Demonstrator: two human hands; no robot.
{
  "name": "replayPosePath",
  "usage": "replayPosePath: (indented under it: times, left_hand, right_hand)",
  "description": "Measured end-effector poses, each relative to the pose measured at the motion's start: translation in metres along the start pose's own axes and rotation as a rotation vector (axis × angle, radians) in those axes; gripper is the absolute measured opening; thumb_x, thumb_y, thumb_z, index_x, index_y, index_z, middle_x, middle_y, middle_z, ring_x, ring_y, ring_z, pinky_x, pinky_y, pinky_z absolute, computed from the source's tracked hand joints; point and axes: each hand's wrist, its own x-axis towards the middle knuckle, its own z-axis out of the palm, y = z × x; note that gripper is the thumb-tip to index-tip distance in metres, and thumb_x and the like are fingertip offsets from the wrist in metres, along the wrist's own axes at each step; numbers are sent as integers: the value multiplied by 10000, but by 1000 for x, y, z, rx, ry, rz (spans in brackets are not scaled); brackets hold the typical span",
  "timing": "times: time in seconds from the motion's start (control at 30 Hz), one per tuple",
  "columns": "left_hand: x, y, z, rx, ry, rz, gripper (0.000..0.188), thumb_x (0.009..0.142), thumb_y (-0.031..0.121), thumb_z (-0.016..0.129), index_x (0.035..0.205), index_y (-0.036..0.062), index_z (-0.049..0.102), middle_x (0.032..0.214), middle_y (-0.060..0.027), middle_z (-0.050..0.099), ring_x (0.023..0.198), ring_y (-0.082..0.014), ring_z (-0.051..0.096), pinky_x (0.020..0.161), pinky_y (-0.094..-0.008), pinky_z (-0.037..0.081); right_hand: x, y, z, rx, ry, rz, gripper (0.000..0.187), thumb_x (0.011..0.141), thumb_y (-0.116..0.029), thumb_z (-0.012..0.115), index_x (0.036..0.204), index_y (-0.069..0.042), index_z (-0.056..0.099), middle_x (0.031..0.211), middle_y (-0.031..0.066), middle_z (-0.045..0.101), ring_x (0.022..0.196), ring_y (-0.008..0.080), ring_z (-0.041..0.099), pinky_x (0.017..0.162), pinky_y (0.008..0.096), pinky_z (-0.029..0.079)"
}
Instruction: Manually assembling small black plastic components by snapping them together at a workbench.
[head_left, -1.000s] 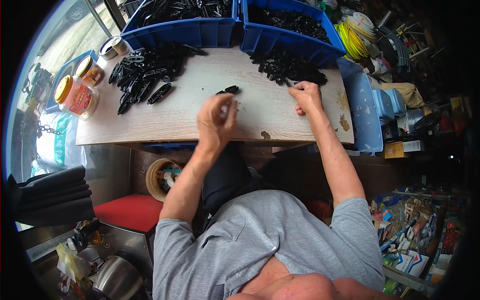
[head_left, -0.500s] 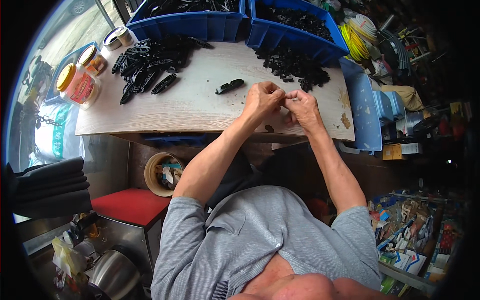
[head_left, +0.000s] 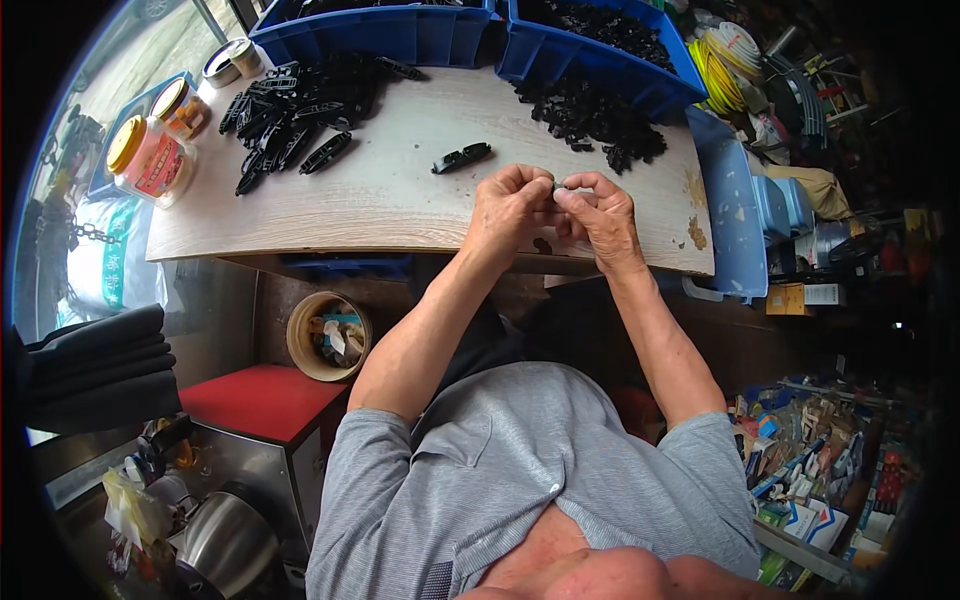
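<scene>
Above the front edge of the table (head_left: 400, 215), my left hand (head_left: 512, 203) and my right hand (head_left: 602, 212) meet fingertip to fingertip. Pinched between them is a small dark part (head_left: 559, 186), too small and too covered by fingers to name. Just beyond my left hand lies a single long black plastic piece (head_left: 462, 158) with a shiny end. Farther left is a pile of similar long black plastic pieces (head_left: 290, 115). At the far right of the table, small black plastic parts (head_left: 590, 122) are heaped loosely.
Two blue bins, a left one (head_left: 375, 40) and a right one (head_left: 600, 72), stand along the far edge with black parts inside. Yellow-lidded jars (head_left: 150, 165) and a tin (head_left: 222, 65) stand at left. Below are a waste bucket (head_left: 300, 340) and a red-topped cabinet (head_left: 255, 402).
My hands have turned slightly, and the fingertips have drawn a little apart, so the small dark part shows between them. The long piece and the piles lie as before.
</scene>
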Motion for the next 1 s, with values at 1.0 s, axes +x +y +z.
replayPosePath:
  times: [1.0]
  left_hand:
    - [-14,9,-9,338,-127,95,254,926,132,690,1132,-11,651,857,-48,704,698,-82,656,596,-227,559]
  right_hand:
    - [4,11,-1,334,-43,-40,112,877,-80,730,973,-68,672,836,9,667,673,113,631,678,267,569]
